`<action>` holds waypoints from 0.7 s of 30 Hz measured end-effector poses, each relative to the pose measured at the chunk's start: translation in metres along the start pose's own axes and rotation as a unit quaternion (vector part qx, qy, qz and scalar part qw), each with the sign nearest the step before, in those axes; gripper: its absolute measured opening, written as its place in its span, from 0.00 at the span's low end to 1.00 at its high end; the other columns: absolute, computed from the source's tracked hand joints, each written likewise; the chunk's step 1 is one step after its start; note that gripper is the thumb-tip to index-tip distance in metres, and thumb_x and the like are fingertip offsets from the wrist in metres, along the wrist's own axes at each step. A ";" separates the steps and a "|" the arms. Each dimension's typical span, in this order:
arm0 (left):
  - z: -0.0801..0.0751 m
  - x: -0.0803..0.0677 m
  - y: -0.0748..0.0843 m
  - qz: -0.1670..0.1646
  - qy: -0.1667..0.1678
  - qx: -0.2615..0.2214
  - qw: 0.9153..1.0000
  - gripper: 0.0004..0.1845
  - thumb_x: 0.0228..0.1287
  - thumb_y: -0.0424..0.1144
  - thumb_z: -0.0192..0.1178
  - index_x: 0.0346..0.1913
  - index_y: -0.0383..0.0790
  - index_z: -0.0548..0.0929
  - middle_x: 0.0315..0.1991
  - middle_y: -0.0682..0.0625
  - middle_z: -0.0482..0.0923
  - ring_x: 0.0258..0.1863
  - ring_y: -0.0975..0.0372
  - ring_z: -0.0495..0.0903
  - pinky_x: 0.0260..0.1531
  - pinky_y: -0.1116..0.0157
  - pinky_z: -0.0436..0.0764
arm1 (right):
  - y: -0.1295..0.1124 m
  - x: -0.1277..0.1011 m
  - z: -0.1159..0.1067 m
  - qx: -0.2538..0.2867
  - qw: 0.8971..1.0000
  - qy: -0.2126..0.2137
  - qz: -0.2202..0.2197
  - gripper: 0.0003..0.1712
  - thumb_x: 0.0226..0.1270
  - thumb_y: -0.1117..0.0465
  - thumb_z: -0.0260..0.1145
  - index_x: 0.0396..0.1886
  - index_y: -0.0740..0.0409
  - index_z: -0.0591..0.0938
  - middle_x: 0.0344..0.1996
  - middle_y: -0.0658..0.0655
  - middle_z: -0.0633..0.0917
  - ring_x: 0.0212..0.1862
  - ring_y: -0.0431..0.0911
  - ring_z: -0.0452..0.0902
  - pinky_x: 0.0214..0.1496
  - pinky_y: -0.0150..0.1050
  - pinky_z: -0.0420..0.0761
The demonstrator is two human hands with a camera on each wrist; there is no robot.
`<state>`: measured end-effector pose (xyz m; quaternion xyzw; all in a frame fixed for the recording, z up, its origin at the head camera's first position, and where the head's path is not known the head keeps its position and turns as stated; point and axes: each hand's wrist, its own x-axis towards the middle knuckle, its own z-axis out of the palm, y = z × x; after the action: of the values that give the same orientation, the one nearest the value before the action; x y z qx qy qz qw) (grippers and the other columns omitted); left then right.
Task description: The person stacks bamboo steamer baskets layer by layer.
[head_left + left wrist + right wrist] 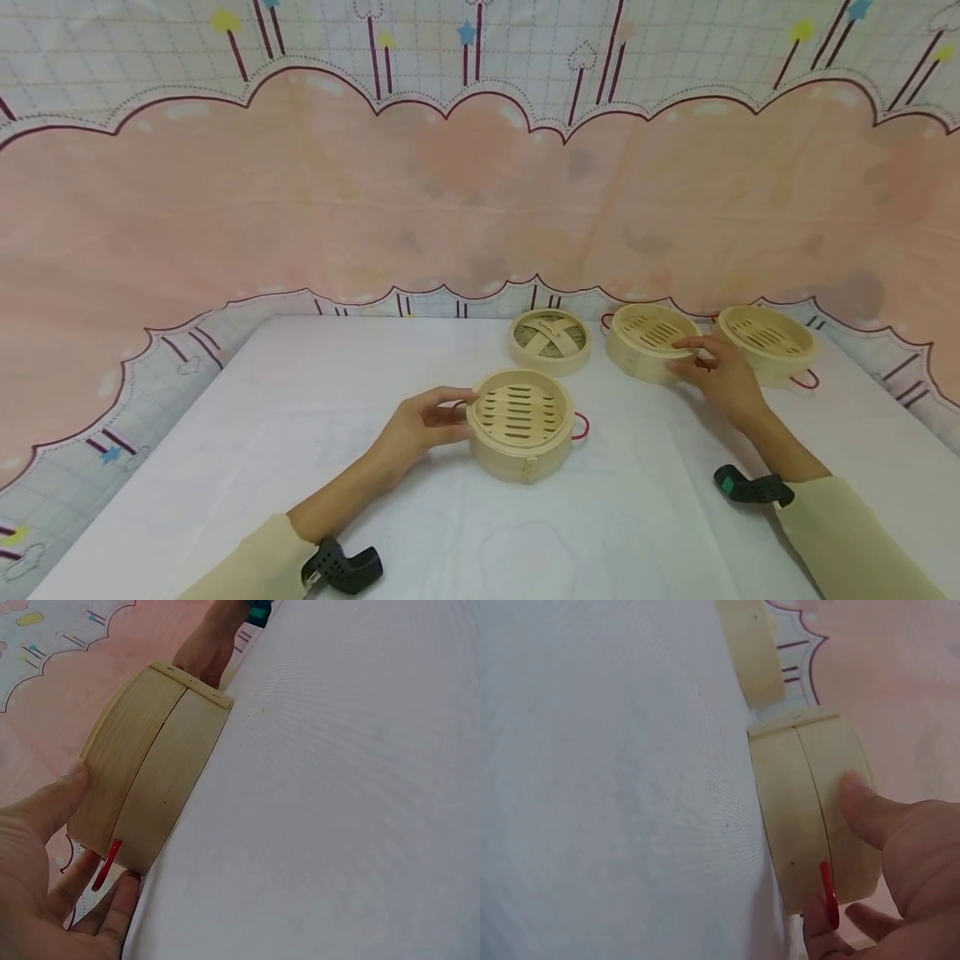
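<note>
In the head view, a round bamboo steamer basket (pixel 521 461) with a slatted floor and red loop handles sits on the white table, nearest to me. My left hand (pixel 416 429) grips its left side; the left wrist view shows the thumb on the wall (pixel 150 765) and the other fingers by the red loop (pixel 107 865). Farther back, my right hand (pixel 723 383) holds the right side of a second steamer basket (pixel 637 360). Its thumb presses the wall (pixel 795 802) in the right wrist view, with a finger at the red loop (pixel 829 896).
A bamboo lid (pixel 551 358) with crossed strips lies behind the near basket, left of the second one. Another steamer basket (pixel 772 367) stands at the back right, beyond my right hand. A patterned cloth (pixel 480 192) hangs behind the white tabletop (pixel 300 375).
</note>
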<state>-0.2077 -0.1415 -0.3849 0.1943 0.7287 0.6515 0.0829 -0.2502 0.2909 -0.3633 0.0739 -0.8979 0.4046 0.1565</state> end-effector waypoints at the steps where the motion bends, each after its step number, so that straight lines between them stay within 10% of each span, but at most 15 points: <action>1: 0.000 0.000 0.000 0.000 -0.001 -0.001 1.000 0.27 0.51 0.36 0.72 0.57 0.43 0.80 0.59 0.50 0.75 0.53 0.56 0.75 0.52 0.63 0.75 | 0.000 0.000 0.000 -0.002 1.000 -0.002 0.007 0.24 0.64 0.54 0.68 0.54 0.64 0.78 0.67 0.72 0.63 0.55 0.60 0.66 0.42 0.27 0.68; 8: 0.000 0.000 0.004 -0.007 -0.001 -0.001 1.000 0.27 0.51 0.36 0.72 0.57 0.44 0.80 0.58 0.50 0.75 0.52 0.56 0.75 0.50 0.64 0.75 | 0.001 0.001 -0.004 -0.010 0.999 -0.015 0.028 0.25 0.65 0.50 0.66 0.55 0.62 0.79 0.71 0.72 0.54 0.66 0.69 0.57 0.53 0.49 0.72; 15: 0.000 0.001 0.005 -0.008 0.000 -0.001 1.000 0.27 0.51 0.35 0.72 0.57 0.44 0.80 0.58 0.50 0.75 0.52 0.56 0.75 0.50 0.64 0.75 | 0.003 0.002 -0.001 0.000 1.000 0.008 -0.019 0.17 0.66 0.58 0.66 0.49 0.65 0.80 0.65 0.72 0.63 0.58 0.63 0.66 0.43 0.23 0.71; 21: 0.001 0.000 0.003 -0.010 0.004 0.001 1.000 0.27 0.51 0.35 0.72 0.57 0.44 0.80 0.57 0.51 0.75 0.52 0.56 0.76 0.51 0.64 0.74 | 0.005 0.001 0.001 0.013 1.000 0.010 -0.010 0.17 0.66 0.58 0.65 0.48 0.66 0.79 0.69 0.73 0.57 0.69 0.67 0.52 0.57 0.57 0.70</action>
<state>-0.2071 -0.1404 -0.3816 0.1844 0.7319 0.6503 0.0864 -0.2521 0.2933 -0.3667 0.0805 -0.8904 0.4153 0.1681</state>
